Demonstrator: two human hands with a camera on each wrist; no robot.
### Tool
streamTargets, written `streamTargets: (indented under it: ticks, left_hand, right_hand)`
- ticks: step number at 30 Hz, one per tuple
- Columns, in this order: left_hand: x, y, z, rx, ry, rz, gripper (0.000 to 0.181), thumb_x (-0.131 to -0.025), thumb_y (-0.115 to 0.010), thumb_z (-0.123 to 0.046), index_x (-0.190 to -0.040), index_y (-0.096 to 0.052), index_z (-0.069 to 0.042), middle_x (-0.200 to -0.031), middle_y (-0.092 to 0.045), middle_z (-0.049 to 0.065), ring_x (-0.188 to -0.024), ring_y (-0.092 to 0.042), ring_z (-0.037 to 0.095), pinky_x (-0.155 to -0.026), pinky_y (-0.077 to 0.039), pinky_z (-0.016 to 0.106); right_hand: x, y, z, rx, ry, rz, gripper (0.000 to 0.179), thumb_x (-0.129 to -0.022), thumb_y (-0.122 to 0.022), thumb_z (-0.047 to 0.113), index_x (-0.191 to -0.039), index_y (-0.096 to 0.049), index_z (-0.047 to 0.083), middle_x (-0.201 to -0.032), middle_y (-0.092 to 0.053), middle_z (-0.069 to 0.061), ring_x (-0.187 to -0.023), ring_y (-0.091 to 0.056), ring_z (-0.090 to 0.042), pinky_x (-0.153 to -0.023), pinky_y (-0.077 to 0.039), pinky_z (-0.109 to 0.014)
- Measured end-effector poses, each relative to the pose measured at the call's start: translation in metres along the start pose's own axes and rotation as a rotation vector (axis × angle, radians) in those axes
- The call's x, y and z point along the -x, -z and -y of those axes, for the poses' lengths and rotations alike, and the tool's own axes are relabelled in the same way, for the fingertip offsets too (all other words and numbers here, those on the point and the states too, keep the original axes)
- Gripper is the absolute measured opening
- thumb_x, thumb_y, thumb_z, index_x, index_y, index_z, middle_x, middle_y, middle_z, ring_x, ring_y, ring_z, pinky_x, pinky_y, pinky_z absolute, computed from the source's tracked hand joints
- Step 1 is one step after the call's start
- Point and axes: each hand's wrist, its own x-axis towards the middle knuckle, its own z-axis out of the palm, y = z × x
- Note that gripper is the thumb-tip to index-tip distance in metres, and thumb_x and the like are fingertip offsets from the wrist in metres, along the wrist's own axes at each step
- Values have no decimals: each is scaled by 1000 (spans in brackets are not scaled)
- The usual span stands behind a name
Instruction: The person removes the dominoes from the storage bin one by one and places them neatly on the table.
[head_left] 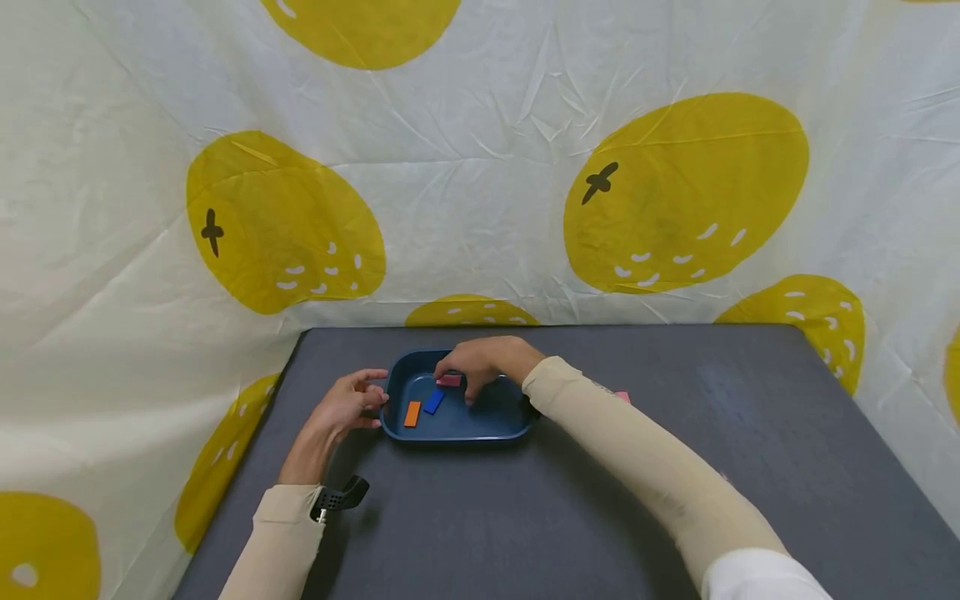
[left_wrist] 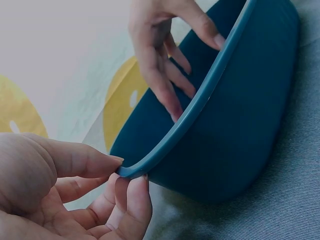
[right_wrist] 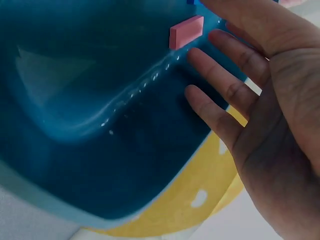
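Note:
A blue plastic tub (head_left: 457, 438) with rounded corners stands on the table. At its left end my left hand (head_left: 349, 406) pinches the rim between thumb and fingers, seen closely in the left wrist view. My right hand (head_left: 480, 363) reaches down inside the tub with its fingers spread and nothing between them. Just by those fingertips lies a pink block (right_wrist: 186, 32) on the tub's floor. A blue block (head_left: 433, 401) and an orange block (head_left: 412, 414) lie flat in the tub's left half.
A dark grey table (head_left: 465, 517) spreads around the tub. Beyond it hangs a white cloth (head_left: 465, 225) with yellow fruit prints. Another pink piece (head_left: 624, 397) shows on the table behind the right sleeve (head_left: 637, 450), mostly hidden.

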Motion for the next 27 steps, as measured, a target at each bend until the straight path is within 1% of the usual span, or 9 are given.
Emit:
streamTargets:
  ticks: [4, 7, 10, 14, 17, 21, 23, 25, 27]
  left_hand:
    - [0, 0, -1, 0, 0, -2, 50, -98, -58, -1, -147, -48, -6, -109, -59, 15, -93, -60, 26, -66, -59, 35]
    - [0, 1, -2, -2, 0, -3, 50, -98, -58, -1, -147, -49, -6, -108, -59, 15, -92, -60, 25, -66, -59, 35]
    - [0, 2, -3, -3, 4, -2, 49, -99, -58, -2, -147, -49, -6, -108, -59, 14, -92, -60, 25, -66, -59, 35]
    - [0, 2, -3, -2, 1, 1, 50, -98, -58, -1, -147, -49, -6, -108, -59, 15, -93, -61, 27, -66, -59, 35]
    - [-1, 2, -3, -3, -7, 1, 51, -97, -58, -1, -147, -49, -6, -108, -59, 16, -94, -61, 29, -65, -59, 35]
    - [-1, 3, -3, -4, -11, 1, 51, -97, -58, -1, -147, -48, -6, -108, -60, 16, -94, -61, 30, -65, -59, 35]
    - [0, 3, -2, -3, -10, 2, 50, -98, -58, -1, -147, -49, -6, -108, -60, 17, -95, -61, 30, -65, -59, 35]
    - [0, 4, -2, -3, -8, 4, 50, -98, -58, -1, -147, -49, -6, -108, -60, 17, -97, -61, 31, -66, -59, 35]
    - [-1, 4, -2, -1, -7, 4, 50, -98, -58, -1, -147, -49, -6, -108, -60, 17, -98, -61, 32, -66, -59, 35]
  right_hand:
    - [-7, -2, 2, 22, -20, 17, 72, -90, -80, 27, -153, -46, 23, -152, -50, -4, -129, -52, -21, -115, -40, -42]
    - [-12, -3, 2, 38, -11, 27, 72, -91, -79, 28, -154, -45, 23, -153, -49, -4, -128, -51, -20, -116, -39, -42]
    - [-15, -4, 3, 49, 6, 35, 69, -92, -77, 28, -153, -46, 21, -149, -52, -5, -124, -53, -20, -114, -42, -40]
    - [-16, -5, 3, 49, 14, 26, 62, -92, -77, 26, -148, -52, 19, -138, -58, -4, -112, -55, -18, -105, -48, -35]
    - [-15, -5, 2, 46, 13, 9, 55, -92, -77, 24, -143, -58, 18, -129, -59, -2, -105, -55, -17, -98, -51, -30]
    - [-15, -8, 2, 63, 10, -3, 44, -93, -76, 19, -135, -63, 17, -116, -58, 0, -98, -54, -15, -87, -51, -25]
    - [-16, -9, 2, 75, -3, -4, 37, -93, -76, 18, -128, -66, 17, -111, -55, 1, -94, -54, -15, -82, -50, -24]
    - [-16, -11, 4, 88, -19, -6, 32, -93, -76, 17, -123, -68, 18, -107, -54, 1, -91, -54, -16, -78, -49, -25]
    - [-16, -12, 5, 96, -38, -7, 30, -92, -76, 16, -122, -68, 18, -108, -54, 1, -91, -54, -17, -79, -50, -26]
